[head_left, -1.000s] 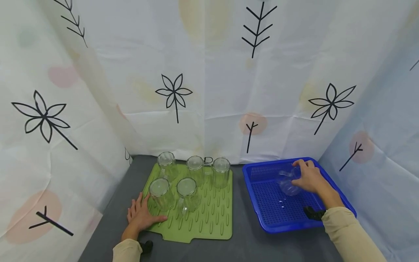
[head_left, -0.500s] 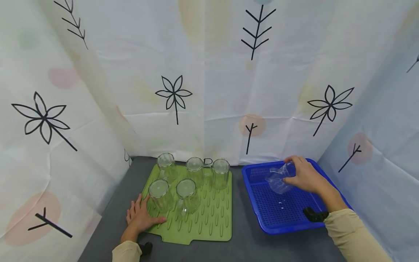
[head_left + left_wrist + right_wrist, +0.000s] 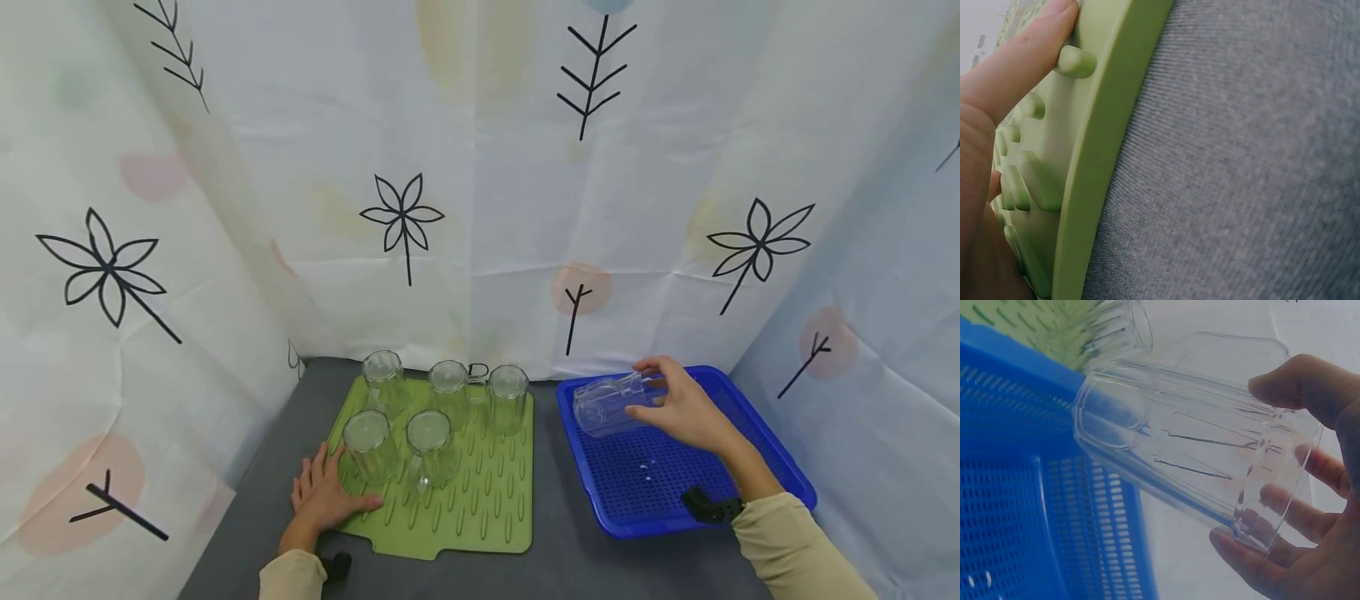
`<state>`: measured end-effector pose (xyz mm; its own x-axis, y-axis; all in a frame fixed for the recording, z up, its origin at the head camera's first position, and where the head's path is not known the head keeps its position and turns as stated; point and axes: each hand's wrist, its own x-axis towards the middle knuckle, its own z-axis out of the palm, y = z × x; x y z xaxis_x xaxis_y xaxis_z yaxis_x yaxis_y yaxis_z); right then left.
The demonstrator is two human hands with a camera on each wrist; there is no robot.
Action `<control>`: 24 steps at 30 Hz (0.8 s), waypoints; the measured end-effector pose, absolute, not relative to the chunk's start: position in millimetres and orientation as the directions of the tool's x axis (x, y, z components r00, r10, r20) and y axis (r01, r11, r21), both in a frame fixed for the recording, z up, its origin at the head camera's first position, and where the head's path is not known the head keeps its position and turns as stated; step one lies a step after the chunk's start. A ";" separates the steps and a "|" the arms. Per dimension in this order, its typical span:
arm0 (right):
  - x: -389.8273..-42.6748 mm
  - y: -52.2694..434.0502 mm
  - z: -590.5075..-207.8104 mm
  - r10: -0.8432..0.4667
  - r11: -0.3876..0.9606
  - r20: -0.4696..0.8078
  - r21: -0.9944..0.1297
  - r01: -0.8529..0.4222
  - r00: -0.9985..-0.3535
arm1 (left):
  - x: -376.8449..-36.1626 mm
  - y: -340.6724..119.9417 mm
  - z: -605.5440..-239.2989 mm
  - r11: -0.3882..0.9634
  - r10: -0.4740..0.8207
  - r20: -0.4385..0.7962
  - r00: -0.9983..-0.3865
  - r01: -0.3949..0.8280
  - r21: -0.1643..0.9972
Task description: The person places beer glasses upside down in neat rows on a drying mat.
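Observation:
My right hand [image 3: 686,408] grips a clear glass mug [image 3: 606,407] by one end, over the back left part of the blue basket [image 3: 637,528]. The mug lies tilted on its side, its far end pointing left. In the right wrist view, thumb and fingers curl around the near end of the glass, and its handle [image 3: 1235,342] sticks up along the top side. My left hand [image 3: 324,492] rests with spread fingers on the front left edge of a green ridged mat [image 3: 480,508]; the left wrist view shows a finger lying along the ridges.
Several glass mugs stand on the mat in two rows, among them one at the back right [image 3: 507,400] and one at the front [image 3: 430,446]. The grey tabletop [image 3: 551,500] separates mat and basket. A patterned white curtain [image 3: 480,208] encloses the back and sides.
The right hand has moved left within the basket area with the mug, which has turned onto its side and now reaches the basket's left rim. My left hand stays on the mat.

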<state>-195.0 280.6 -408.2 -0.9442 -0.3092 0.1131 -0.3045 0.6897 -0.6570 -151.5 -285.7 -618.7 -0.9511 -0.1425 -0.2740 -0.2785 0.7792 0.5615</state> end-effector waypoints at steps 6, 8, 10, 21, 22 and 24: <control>-193.3 265.1 -418.5 -0.273 0.599 0.147 -0.747 -0.287 -0.951 | -149.9 -284.7 -619.8 0.777 -0.146 -0.289 -0.946 -0.290 0.559; -193.5 258.2 -420.9 -0.262 0.568 0.182 -0.765 -0.304 -0.948 | -151.2 -284.8 -620.8 0.777 -0.146 -0.282 -0.948 -0.287 0.560; -194.1 250.5 -423.8 -0.252 0.536 0.226 -0.777 -0.330 -0.941 | -152.3 -284.9 -621.6 0.777 -0.144 -0.276 -0.950 -0.282 0.562; -195.2 218.1 -443.7 -0.239 0.335 0.378 -0.832 -0.441 -0.894 | -153.1 -282.1 -619.5 0.780 -0.146 -0.269 -0.952 -0.278 0.561; -194.8 215.1 -445.0 -0.244 0.325 0.375 -0.838 -0.439 -0.895 | -152.3 -282.0 -618.9 0.780 -0.148 -0.265 -0.953 -0.277 0.560; -193.9 209.0 -447.4 -0.255 0.303 0.369 -0.847 -0.436 -0.894 | -150.3 -282.2 -617.3 0.778 -0.149 -0.260 -0.954 -0.275 0.564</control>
